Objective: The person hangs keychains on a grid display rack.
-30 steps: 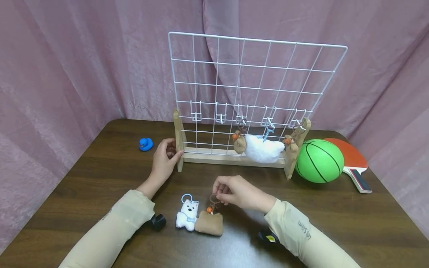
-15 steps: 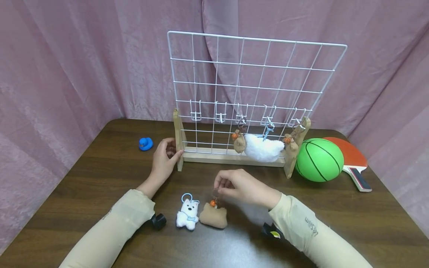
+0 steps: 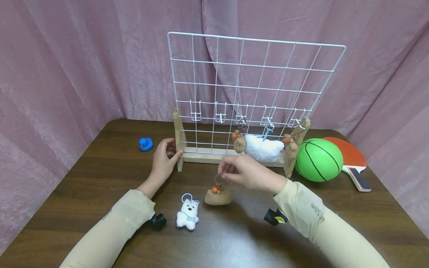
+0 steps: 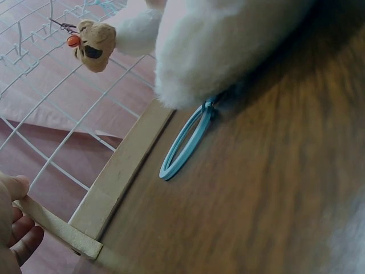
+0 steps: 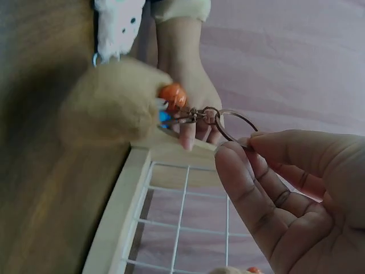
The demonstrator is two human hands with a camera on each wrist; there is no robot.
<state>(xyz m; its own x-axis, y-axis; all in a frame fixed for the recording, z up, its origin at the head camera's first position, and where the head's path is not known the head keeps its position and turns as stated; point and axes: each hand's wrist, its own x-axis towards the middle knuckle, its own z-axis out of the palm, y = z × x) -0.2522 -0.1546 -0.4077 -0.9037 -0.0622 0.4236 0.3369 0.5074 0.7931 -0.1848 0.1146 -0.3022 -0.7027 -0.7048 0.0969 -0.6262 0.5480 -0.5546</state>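
My right hand (image 3: 247,172) pinches the metal ring (image 5: 244,116) of a brown plush keychain (image 3: 218,197) between thumb and forefinger. The plush hangs below with an orange bell (image 5: 173,96) at its clasp, blurred in the right wrist view. My left hand (image 3: 163,158) grips the left wooden upright (image 3: 178,134) of a white wire grid rack (image 3: 248,65), thumb in front. On the table lies a white plush dog keychain (image 3: 188,216) with a blue ring (image 4: 186,142), between my forearms.
From the rack's hooks hang a small brown plush (image 3: 239,144), a white plush (image 3: 263,147) and another brown plush (image 3: 291,147). Two hooks at left bear nothing. A green ball (image 3: 319,160) and red paddle (image 3: 352,158) are at right, a blue duck (image 3: 145,144) at left.
My right hand has lifted the brown plush keychain by its ring, up toward the rack and slightly right, away from the white plush dog. My left hand has stayed on the upright.
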